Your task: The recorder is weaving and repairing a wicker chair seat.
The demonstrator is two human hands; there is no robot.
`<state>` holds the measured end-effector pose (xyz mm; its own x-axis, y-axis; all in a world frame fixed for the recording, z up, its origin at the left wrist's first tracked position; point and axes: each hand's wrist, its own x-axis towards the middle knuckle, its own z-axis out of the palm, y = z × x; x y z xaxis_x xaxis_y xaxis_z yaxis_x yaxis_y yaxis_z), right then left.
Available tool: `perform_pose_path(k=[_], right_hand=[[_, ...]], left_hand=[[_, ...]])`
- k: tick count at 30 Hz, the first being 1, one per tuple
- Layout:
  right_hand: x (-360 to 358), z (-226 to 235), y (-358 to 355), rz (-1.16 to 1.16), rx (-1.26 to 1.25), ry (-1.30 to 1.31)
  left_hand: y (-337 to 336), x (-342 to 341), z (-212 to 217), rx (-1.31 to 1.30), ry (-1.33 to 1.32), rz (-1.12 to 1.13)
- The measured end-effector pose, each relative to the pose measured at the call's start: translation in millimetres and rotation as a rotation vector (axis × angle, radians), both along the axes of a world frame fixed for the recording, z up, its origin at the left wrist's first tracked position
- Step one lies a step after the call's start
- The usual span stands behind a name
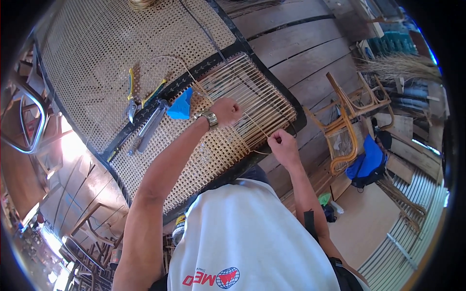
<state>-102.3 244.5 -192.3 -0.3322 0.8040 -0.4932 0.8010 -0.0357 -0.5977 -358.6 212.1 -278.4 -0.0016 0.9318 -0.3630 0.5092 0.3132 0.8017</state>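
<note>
A large dark-framed panel with woven cane mesh (179, 140) lies before me. Toward its right end, bare parallel cane strands (262, 92) run side by side. My left hand (227, 111), with a watch at its wrist, is closed over the border between the mesh and these strands; what its fingers hold is hidden. My right hand (284, 147) is pinched at the panel's near right edge on a thin cane strand (256, 126), which slants up toward my left hand. Left of my left hand lie a blue piece of cloth or plastic (180, 105), pliers (132, 109) and a pointed metal tool (145, 128).
Across the dark frame bar, the far section carries finished mesh (136, 39), with a coil of cane (141, 4) at the top. Wooden planks (296, 48) lie beyond. At right stand a wooden chair frame (342, 123) and a blue bag (367, 162). More chair frames (92, 242) crowd the lower left.
</note>
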Motion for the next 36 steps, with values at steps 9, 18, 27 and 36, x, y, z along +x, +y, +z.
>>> perform_pose_path(k=[9,18,27,36], right_hand=[[-2,-4,0,-0.056,-0.045,0.028],[-3,7,1,-0.043,-0.043,0.007],[5,4,4,0.032,-0.047,-0.006],[6,2,4,0.036,-0.061,0.004]], left_hand=[[-2,-9,2,-0.133,-0.453,0.107],[1,-8,4,-0.082,-0.402,0.214],[4,7,11,0.051,0.225,-0.095],[3,-10,-5,-0.156,-0.353,0.036]])
